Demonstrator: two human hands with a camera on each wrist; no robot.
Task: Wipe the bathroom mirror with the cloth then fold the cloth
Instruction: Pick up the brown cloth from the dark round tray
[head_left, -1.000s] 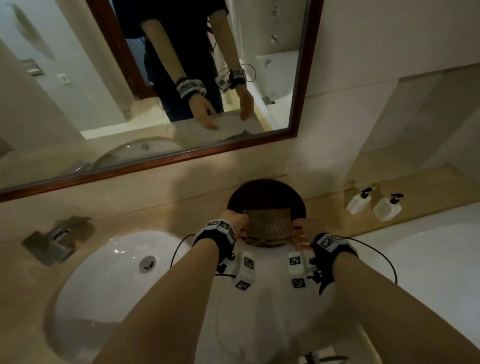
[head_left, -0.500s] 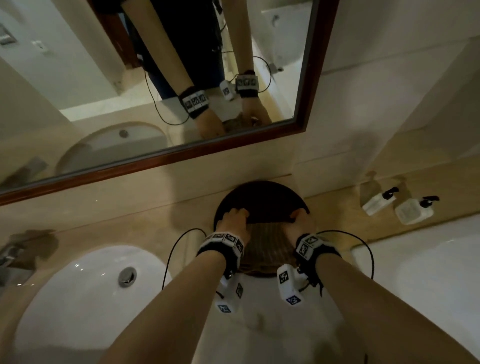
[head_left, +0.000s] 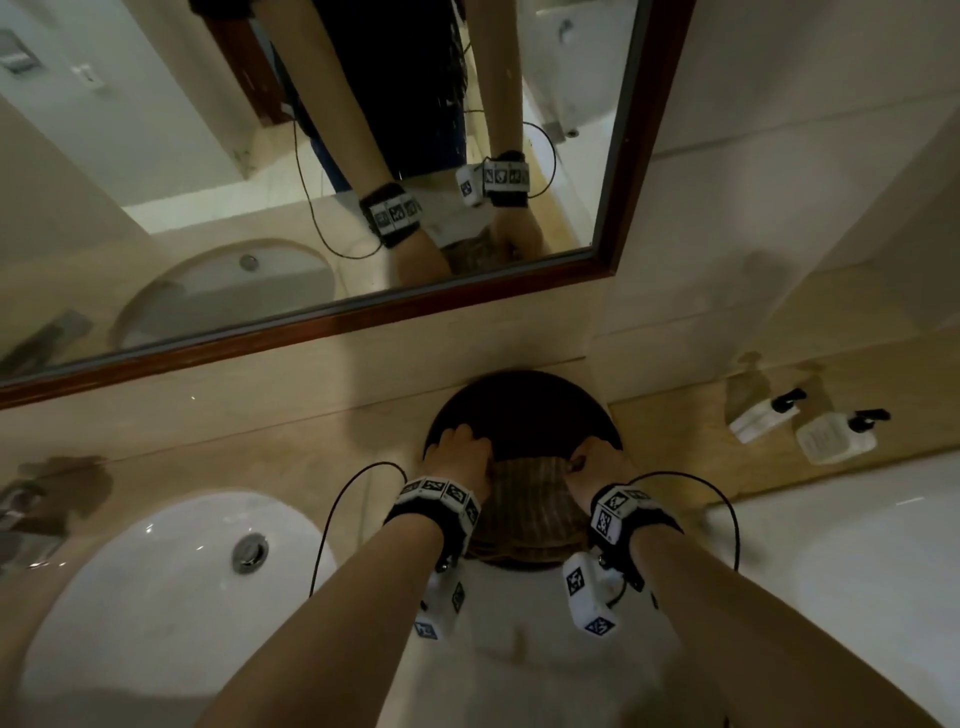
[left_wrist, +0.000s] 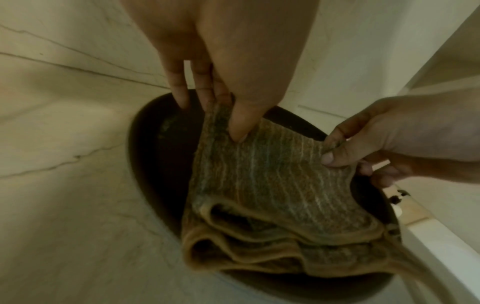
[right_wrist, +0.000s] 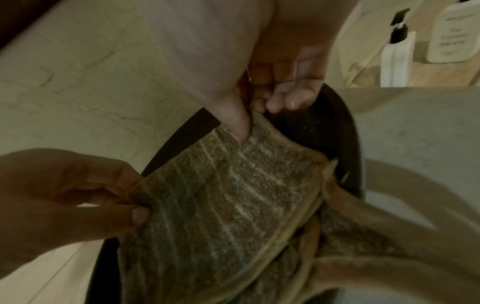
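A brown striped cloth (head_left: 522, 506) lies folded in layers on a dark round tray (head_left: 519, 410) against the wall below the mirror (head_left: 260, 156). My left hand (head_left: 462, 449) pinches the top layer's far left corner between thumb and fingers, as the left wrist view shows (left_wrist: 233, 115). My right hand (head_left: 592, 462) pinches the far right corner (right_wrist: 244, 123). The cloth (left_wrist: 272, 185) has its tan hemmed edges stacked toward me, and the top layer (right_wrist: 221, 195) is held taut between both hands. The mirror has a dark wooden frame and reflects my arms.
A white basin (head_left: 171, 582) with a metal drain sits left of the tray, with a tap (head_left: 31, 509) at the far left. Two white pump bottles (head_left: 810, 426) stand on the counter at the right. A white bathtub rim (head_left: 857, 545) runs along the right.
Both hands have moved forward over the tray toward the wall, carrying the cloth's top layer farther across. My view has tilted down and leftward.
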